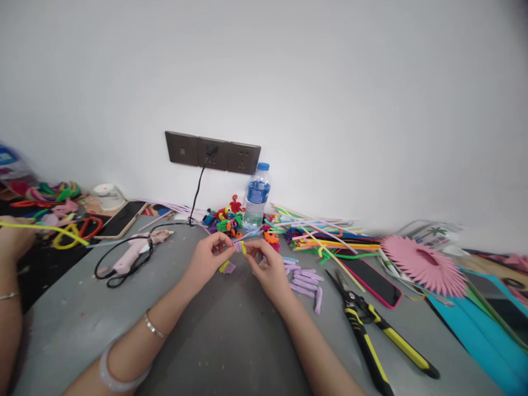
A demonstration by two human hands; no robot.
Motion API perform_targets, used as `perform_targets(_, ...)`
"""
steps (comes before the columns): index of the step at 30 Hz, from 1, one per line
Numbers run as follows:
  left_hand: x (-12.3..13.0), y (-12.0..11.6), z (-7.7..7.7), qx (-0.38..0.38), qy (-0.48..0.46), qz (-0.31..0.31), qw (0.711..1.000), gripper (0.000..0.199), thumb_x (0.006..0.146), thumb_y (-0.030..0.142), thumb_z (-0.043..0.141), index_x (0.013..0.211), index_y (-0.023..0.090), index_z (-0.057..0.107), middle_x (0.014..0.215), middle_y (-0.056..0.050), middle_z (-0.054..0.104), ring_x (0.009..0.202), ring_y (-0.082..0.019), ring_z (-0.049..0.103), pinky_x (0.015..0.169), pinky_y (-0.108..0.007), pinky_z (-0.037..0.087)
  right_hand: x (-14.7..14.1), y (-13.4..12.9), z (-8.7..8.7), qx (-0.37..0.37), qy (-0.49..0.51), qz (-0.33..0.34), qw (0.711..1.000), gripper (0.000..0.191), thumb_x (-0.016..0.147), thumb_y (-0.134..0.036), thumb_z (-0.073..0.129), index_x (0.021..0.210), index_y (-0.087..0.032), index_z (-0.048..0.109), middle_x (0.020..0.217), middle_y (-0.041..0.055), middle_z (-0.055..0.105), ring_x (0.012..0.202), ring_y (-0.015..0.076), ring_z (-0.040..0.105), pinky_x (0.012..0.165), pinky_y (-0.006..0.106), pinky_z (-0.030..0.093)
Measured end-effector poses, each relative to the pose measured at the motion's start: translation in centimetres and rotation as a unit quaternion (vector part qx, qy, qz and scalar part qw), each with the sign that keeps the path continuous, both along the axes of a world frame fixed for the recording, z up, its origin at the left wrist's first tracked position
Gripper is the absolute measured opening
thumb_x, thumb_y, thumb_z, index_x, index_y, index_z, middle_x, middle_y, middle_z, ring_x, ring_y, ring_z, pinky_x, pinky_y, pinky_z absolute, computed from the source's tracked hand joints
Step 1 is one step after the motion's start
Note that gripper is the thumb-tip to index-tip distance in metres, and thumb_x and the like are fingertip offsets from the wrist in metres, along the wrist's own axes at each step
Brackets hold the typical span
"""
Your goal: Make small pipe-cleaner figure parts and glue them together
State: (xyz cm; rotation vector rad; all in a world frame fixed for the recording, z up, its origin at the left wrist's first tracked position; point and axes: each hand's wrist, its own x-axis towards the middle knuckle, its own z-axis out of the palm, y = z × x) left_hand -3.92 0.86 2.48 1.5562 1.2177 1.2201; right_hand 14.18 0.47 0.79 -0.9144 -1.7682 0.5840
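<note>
Between my two hands is a small piece of purple and yellow pipe cleaner. My left hand pinches its purple left end, and my right hand has thumb and fingers closed at the yellow right end. Just below my left fingertips, a second purple and yellow pipe cleaner piece lies on the grey table. Beside my right hand are several short purple pipe cleaner pieces, loosely piled. My fingers partly cover the held piece, so its exact shape cannot be made out.
Pruning shears and a phone lie to the right, near a pink pleated disc. Behind my hands stand a water bottle and long pipe cleaners. A corded glue gun lies left; another person's hand is farther left.
</note>
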Motion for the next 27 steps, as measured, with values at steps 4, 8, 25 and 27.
perform_targets(4,-0.01,0.00,-0.06,0.000,0.005,0.000,1.000,0.021,0.076,0.036,0.069,0.076,0.018,0.059,0.073,-0.001,0.063,0.063,-0.013,0.053,0.059,-0.023,0.041,-0.03,-0.03,0.15,0.005,0.003,0.001,1.000,0.020,0.084,-0.012,0.057,0.101,-0.020,0.064,0.080,0.0023,0.064,0.069,0.0152,0.058,0.061,0.026,0.042)
perform_targets(8,0.01,-0.03,0.12,0.006,0.006,0.004,1.000,0.021,0.075,0.036,0.069,0.075,0.018,0.060,0.072,-0.001,0.063,0.061,-0.013,0.053,0.058,-0.023,0.041,-0.05,-0.06,0.09,0.001,0.004,-0.001,1.000,0.019,0.085,-0.014,0.056,0.100,-0.021,0.064,0.080,0.0024,0.064,0.069,0.0154,0.057,0.062,0.027,0.043)
perform_targets(25,0.09,0.22,0.89,0.009,0.028,0.001,1.000,0.027,0.072,0.042,0.072,0.072,0.018,0.061,0.067,0.000,0.062,0.058,-0.013,0.054,0.053,-0.022,0.040,0.20,0.10,0.35,-0.025,0.023,0.008,0.999,0.019,0.084,-0.015,0.058,0.100,-0.021,0.066,0.084,0.0022,0.065,0.074,0.0152,0.059,0.068,0.027,0.047)
perform_targets(27,0.06,0.32,0.84,0.014,0.024,0.001,1.000,0.028,0.071,0.043,0.073,0.073,0.018,0.061,0.068,0.000,0.063,0.059,-0.013,0.055,0.055,-0.022,0.041,0.22,0.11,0.32,-0.027,0.022,0.008,0.999,0.019,0.084,-0.015,0.059,0.101,-0.021,0.067,0.084,0.0020,0.066,0.073,0.0151,0.059,0.068,0.027,0.048)
